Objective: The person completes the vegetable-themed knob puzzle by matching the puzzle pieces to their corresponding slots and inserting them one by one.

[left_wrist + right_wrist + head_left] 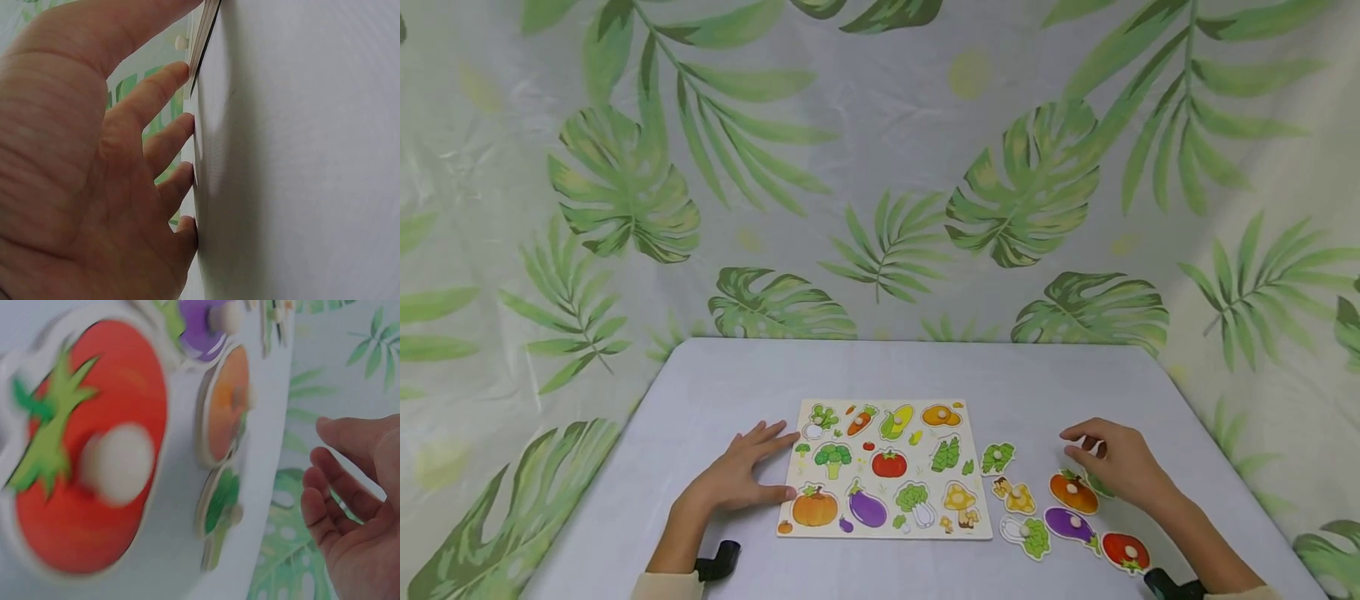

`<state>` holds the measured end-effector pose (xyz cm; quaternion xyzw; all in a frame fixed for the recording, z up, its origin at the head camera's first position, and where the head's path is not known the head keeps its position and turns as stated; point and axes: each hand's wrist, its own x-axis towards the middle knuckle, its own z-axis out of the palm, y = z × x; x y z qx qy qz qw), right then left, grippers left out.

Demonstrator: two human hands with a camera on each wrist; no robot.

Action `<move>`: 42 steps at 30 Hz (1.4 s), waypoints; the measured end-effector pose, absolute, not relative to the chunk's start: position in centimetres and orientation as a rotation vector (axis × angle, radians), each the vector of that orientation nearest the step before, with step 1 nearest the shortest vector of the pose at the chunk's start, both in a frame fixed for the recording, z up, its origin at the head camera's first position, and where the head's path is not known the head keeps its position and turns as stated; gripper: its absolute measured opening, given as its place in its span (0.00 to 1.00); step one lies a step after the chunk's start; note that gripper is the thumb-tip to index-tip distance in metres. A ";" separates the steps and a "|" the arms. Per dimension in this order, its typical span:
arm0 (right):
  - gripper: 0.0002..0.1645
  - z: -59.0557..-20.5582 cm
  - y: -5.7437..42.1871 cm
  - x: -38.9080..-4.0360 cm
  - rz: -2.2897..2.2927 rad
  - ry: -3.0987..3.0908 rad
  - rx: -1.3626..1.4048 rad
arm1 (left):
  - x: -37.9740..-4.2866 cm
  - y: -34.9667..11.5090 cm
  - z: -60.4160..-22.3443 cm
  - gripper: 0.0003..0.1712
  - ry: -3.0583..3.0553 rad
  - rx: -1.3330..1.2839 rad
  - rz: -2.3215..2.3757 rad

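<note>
A pale vegetable puzzle board lies flat on the table. My left hand is at its left side, fingers spread, with thumb and index fingertips right at the edge. In the left wrist view the left hand has its other fingertips down by the white cloth. My right hand hangs over the loose pieces at the right, fingers loosely bent, nothing between them. Below it are a pumpkin piece and a green broccoli piece that it partly hides. The right wrist view shows the tomato piece large, with its round knob.
More knobbed pieces lie between board and right hand: a leafy green piece, a mushroom piece, a cabbage piece and an eggplant piece. A white cloth covers the table; a leaf-print curtain hangs behind.
</note>
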<state>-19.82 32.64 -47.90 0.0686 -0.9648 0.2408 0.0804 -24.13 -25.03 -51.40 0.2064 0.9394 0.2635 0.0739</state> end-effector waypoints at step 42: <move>0.13 -52.3 38.2 -17.2 0.815 -2.879 0.204 | -24.3 -25.0 -51.8 0.52 2.829 0.627 0.775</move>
